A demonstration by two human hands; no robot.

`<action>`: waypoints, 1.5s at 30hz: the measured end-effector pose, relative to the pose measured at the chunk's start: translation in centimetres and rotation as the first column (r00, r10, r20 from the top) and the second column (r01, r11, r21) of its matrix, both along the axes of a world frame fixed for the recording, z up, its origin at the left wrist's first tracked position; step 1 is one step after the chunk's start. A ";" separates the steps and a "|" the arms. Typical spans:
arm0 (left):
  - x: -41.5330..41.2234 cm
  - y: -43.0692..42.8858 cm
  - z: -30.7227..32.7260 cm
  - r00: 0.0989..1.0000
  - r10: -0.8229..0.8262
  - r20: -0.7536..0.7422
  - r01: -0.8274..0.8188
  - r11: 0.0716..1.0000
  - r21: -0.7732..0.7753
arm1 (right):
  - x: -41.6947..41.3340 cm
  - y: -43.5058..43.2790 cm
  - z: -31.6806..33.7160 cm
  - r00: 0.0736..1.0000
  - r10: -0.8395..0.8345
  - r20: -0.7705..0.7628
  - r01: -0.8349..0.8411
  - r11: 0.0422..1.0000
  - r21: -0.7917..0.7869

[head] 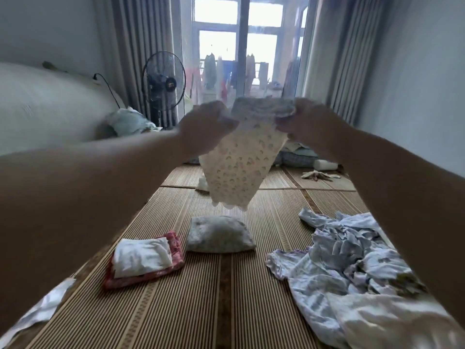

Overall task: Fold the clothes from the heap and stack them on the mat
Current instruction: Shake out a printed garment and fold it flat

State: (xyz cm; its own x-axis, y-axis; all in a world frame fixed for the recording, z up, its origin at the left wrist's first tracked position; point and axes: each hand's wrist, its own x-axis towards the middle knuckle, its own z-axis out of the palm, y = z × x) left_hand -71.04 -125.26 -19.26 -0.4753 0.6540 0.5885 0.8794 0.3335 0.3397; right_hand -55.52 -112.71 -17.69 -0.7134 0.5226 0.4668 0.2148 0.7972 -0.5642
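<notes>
I hold a small cream garment (239,167) with a rainbow print up in the air in front of me. My left hand (205,127) grips its top left edge and my right hand (305,123) grips its top right edge; it hangs down over the striped woven mat (219,298). The heap of pale blue and white clothes (352,260) lies on the mat at the right. A folded stack (143,260), white on top of red, rests at the lower left. A folded grey speckled piece (219,234) lies in the middle.
A standing fan (163,84) is at the back left beside grey curtains. A large white bulky shape (45,109) fills the left. More loose cloth (317,175) and bedding lie at the mat's far end, before a glass balcony door (241,59).
</notes>
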 end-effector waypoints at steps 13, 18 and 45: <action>11.6 -14.5 -26.3 0.840 -0.103 0.533 0.470 0.630 -0.618 | 13.9 -8.3 -27.5 0.808 0.491 0.325 -0.162 0.716 -0.680; 12.5 -16.6 -29.1 0.654 -0.017 0.756 0.567 0.672 -0.476 | 15.7 -9.8 -29.9 0.779 0.577 0.246 -0.144 0.546 -0.825; 8.7 -16.1 -34.0 0.895 -0.363 0.258 0.426 0.530 -0.733 | 16.6 -7.6 -38.3 0.701 0.213 0.680 -0.257 0.966 -0.038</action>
